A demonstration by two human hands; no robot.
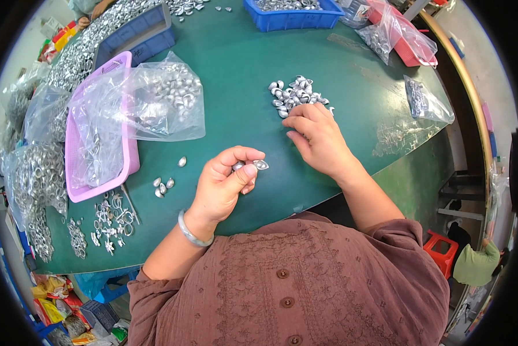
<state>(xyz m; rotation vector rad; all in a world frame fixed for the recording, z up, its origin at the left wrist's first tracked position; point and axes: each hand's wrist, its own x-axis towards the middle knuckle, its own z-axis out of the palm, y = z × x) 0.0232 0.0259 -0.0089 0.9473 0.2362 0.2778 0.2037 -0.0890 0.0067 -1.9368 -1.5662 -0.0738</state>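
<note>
My left hand (227, 176), with a pale bangle at the wrist, is closed around small silvery teardrop-shaped metal pieces (261, 165). One of them pokes out between thumb and forefinger. My right hand (315, 135) reaches to the near edge of a loose pile of similar silvery pieces (296, 93) on the green table. Its fingers curve down at the pile, and whether they grip a piece is hidden. Several more teardrop pieces (163, 187) lie on the table left of my left hand.
A pink-purple basket (133, 158) holds a clear bag of metal parts (181, 92). Small rings and fittings (113, 219) lie in front of it. Blue trays (296, 20) and a red basket (409, 43) stand farther back. A small clear bag (426, 101) lies near the right edge. Another person's hand (100, 8) shows far left.
</note>
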